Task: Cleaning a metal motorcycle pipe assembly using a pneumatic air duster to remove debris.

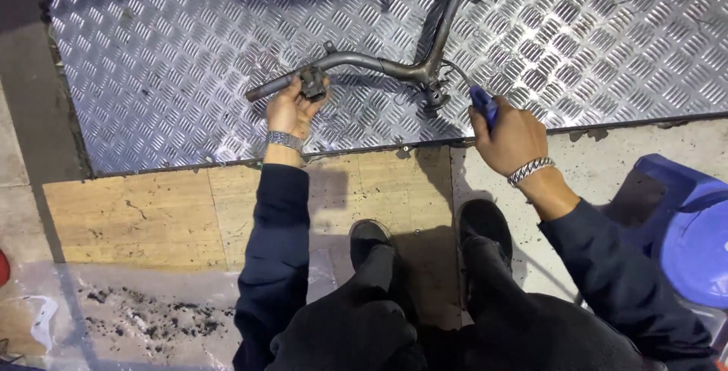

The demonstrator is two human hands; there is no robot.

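A grey metal handlebar (pixel 379 64) lies flat on the diamond-plate floor (pixel 182 30), its bent tube running from a bare left end up toward the top edge. A small dark clamp (pixel 312 81) sits near that left end. A blue-handled tool (pixel 483 104) points toward its middle joint.

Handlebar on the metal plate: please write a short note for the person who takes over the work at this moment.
Left hand: grips a small dark block clamped near the left end of the grey handlebar, fingers wrapped on it.
Right hand: holds a blue-handled tool, tip toward the handlebar's middle joint, not clearly touching it.
The handlebar lies on the ribbed metal plate, its stem running up out of view.
Blue stool at the right; both shoes on the floor below.
Done: cannot tell. Left: the block is still on the bar.
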